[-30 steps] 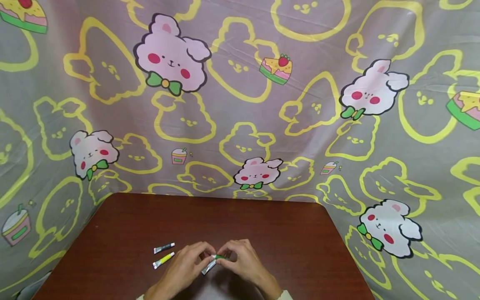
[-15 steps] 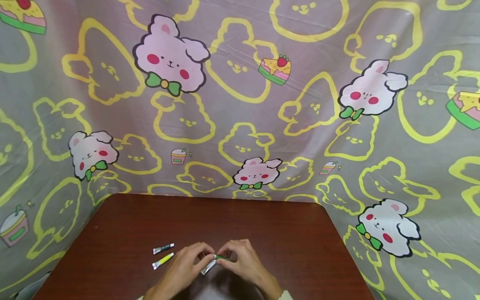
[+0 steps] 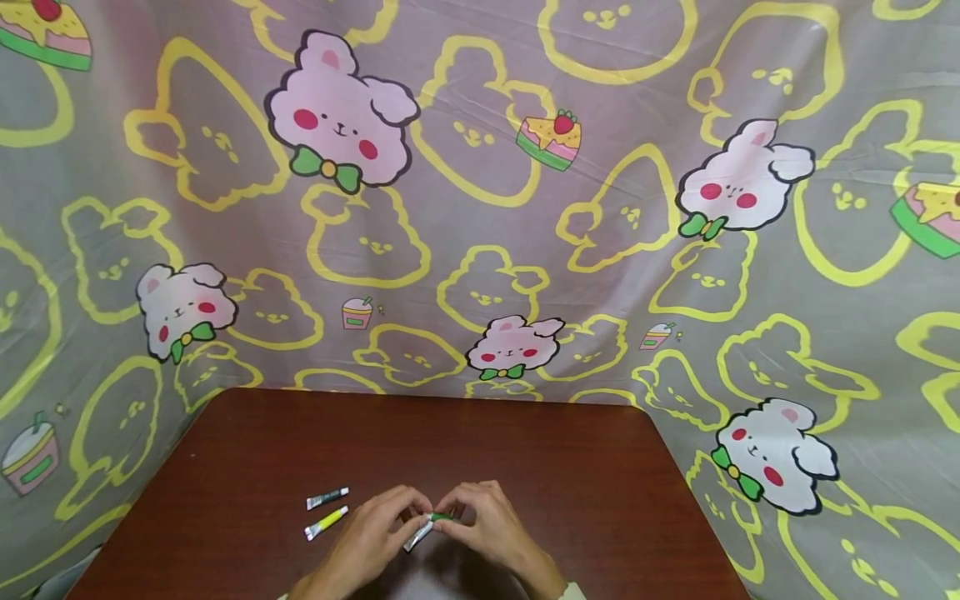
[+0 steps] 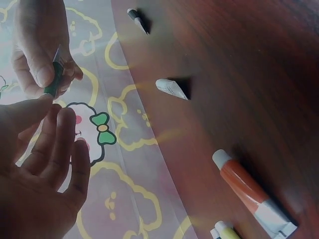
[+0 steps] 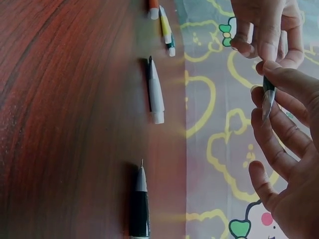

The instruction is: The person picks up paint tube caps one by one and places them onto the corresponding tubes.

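Observation:
Both hands meet over a small green paint tube point(image 3: 441, 517) above the near part of the table. My right hand point(image 3: 491, 525) pinches the tube's body between thumb and fingers; its flat silver end point(image 5: 268, 105) points back toward the right palm. At the other end, my left hand point(image 3: 375, 527) pinches the cap end between thumb and index finger, hiding much of it. The remaining fingers of the left hand point(image 4: 50, 164) are loosely bent. A white paint tube point(image 4: 172, 88) lies on the table just below the hands.
A dark tube point(image 3: 327, 498) and a yellow tube point(image 3: 327, 522) lie left of the hands. The wrist views add an orange tube point(image 4: 244, 179) and a black tube point(image 5: 139, 214) along the brown table point(image 3: 480, 442). Patterned cloth point(image 3: 480, 208) surrounds the table's back and sides.
The left fingertips have shifted very slightly at the green tube's cap end. Both hands keep their hold in nearly the same place, and the other tubes stay put.

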Demonstrator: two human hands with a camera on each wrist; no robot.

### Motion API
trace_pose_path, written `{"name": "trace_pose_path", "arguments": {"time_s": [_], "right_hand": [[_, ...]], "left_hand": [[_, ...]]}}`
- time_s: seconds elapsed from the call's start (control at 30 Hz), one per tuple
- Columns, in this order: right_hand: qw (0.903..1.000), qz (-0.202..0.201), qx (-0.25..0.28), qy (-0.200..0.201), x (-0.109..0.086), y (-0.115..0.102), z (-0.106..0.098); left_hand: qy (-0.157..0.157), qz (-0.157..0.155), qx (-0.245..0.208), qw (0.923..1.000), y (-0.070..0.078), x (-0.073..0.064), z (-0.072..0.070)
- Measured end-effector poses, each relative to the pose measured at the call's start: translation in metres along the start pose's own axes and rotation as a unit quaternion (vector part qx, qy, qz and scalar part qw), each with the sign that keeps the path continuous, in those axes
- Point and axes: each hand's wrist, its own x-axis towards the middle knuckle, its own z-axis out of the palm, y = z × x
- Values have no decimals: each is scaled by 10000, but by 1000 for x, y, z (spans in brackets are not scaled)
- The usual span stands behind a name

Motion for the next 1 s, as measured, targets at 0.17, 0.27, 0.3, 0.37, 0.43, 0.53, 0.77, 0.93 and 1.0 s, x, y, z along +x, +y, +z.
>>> {"name": "trace_pose_path", "arguments": {"time_s": [0.17,0.27,0.3,0.37,0.43,0.53,0.77,0.93,1.0], "right_hand": [[10000,-13,1,-11,-1,2,1],[10000,15,24,3,-1,1,0],[10000,13,23,10,-1,1,0],[10000,1,23,28,0,0,0],[10000,-20,14,48,0,0,0],[9999,-72,-7,92,0,0,0],[9998,-146,-58,123,0,0,0],[9997,-183,-56,131,0,-1,-1],[9997,-194,-55,146,-1,-1,-1]], "left_hand": [[-79,-255,-83,9996,1,0,0],[-91,-463,-25,9989,1,1,-1],[-93,-531,15,9985,1,2,-1],[-86,-591,112,9982,1,2,-1],[-78,-622,216,9978,0,2,-2],[-64,-580,292,9979,-1,2,-2],[-195,-455,109,9987,-1,2,-2],[-240,-518,25,9984,1,2,-2],[-254,-656,8,9975,1,2,-2]]}}
